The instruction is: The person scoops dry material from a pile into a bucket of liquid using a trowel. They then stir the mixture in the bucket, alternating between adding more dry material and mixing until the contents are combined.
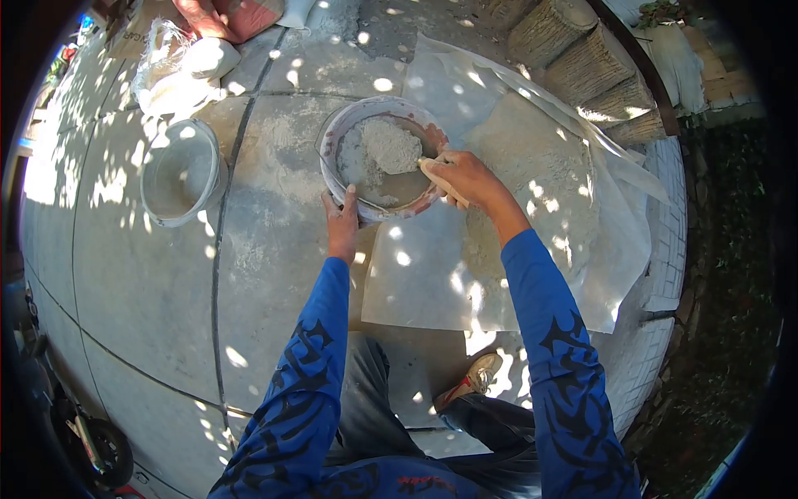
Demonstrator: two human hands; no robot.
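Note:
A round bucket [332, 138] with a crusted rim stands in front of me, holding grey, mortar-like material [357, 158]. My left hand [342, 223] grips its near-left rim, thumb on top and fingers around the outer wall. Closed around a short handle at the bucket's right side is my right hand [463, 180]. The handle appears to belong to a trowel; its blade is hidden under a heap of grey powdery mortar [393, 148] inside the bucket.
Left of the bucket stands a second bucket [218, 179] with a pale inside. A plastic sheet [416, 283] dusted with grey powder spreads to the right. Wooden stumps [555, 32] line the back right. White bags [208, 60] and another person's hand [202, 17] are at the upper left.

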